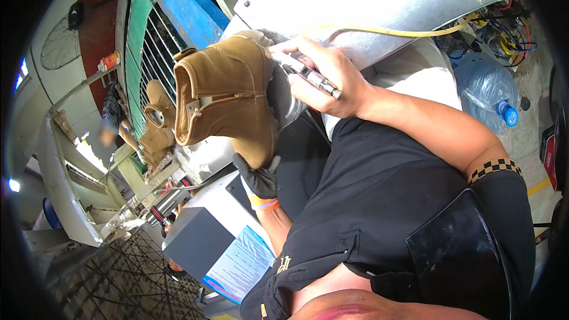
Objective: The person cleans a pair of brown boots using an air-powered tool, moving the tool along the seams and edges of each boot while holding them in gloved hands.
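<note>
A tan ankle boot (228, 80) with a side zip lies tilted, its opening facing left and its rounded end low down. My left hand (261, 179), in a black glove, cups that rounded end from below with curved fingers. My bare right hand (338, 77) is closed around a silver pen-shaped metal tool (314, 77). The tool's front end is close to the boot's edge at the sole side; whether it touches, I cannot tell. Behind the boot, a grey metal part (287, 98) partly shows.
A pale metal panel (367, 0) spans the top, crossed by a yellow hose (391, 31). Loose wires and a bluish plastic water jug (483, 86) are at right. More tan boots (159, 106) stand at left, near another person's arm (128, 137). A grey-and-white box (198, 234) is below.
</note>
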